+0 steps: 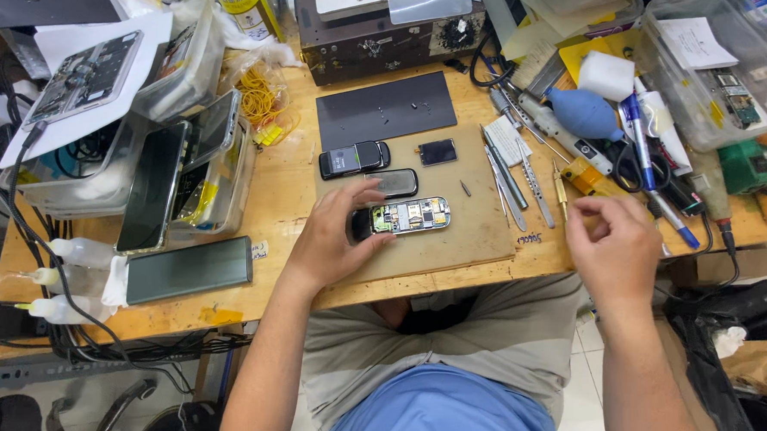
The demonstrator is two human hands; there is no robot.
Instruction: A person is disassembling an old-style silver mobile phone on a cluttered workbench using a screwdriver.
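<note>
Now the left hand [335, 235] has its fingers [369, 192] clamped around an opened phone [409, 215] lying on the brown mat [469, 236]; the right hand [611, 247], fingers loosely curled and empty, hovers well apart at the tabletop [285, 194] edge.

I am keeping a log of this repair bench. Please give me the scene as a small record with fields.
Place: cluttered wooden workbench with brown work mat
Left hand: holds small opened phone with bare circuit board on the mat
Right hand: raised over the bench edge, fingers curled; whether it pinches something cannot be told
Behind the phone: black phone body, dark cover piece, small dark screen
Tools: metal tweezers, blue rubber air blower
</note>
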